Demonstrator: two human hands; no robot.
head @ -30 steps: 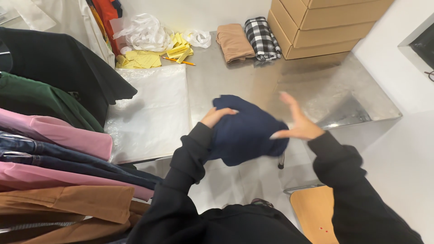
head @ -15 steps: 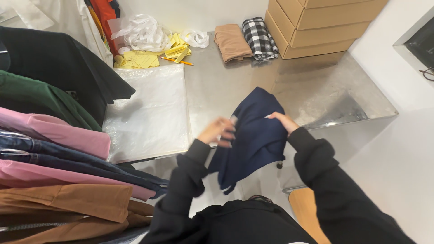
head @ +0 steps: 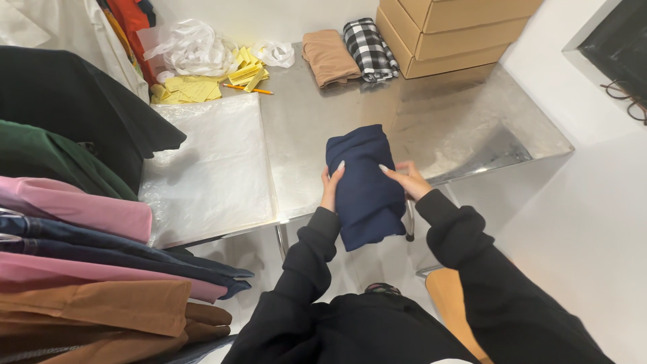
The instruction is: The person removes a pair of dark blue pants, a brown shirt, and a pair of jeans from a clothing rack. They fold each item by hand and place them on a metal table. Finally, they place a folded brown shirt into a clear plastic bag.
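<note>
A folded navy blue garment point(head: 362, 183) lies half on the steel table point(head: 458, 121), its lower end hanging past the front edge. My left hand point(head: 331, 187) grips its left side and my right hand point(head: 405, 179) grips its right side. Both arms wear black sleeves.
A clear plastic sheet point(head: 209, 168) covers the table's left part. At the back lie a tan folded garment point(head: 328, 57), a black-and-white checked one point(head: 368, 48), yellow paper slips point(head: 202, 84), white plastic bags point(head: 192, 47) and cardboard boxes point(head: 451, 30). Hanging clothes point(head: 74, 202) fill the left. A wooden seat point(head: 453, 303) sits below.
The navy garment went from bunched in the air to a narrow folded shape set down on the table edge. Both hands came down to its sides.
</note>
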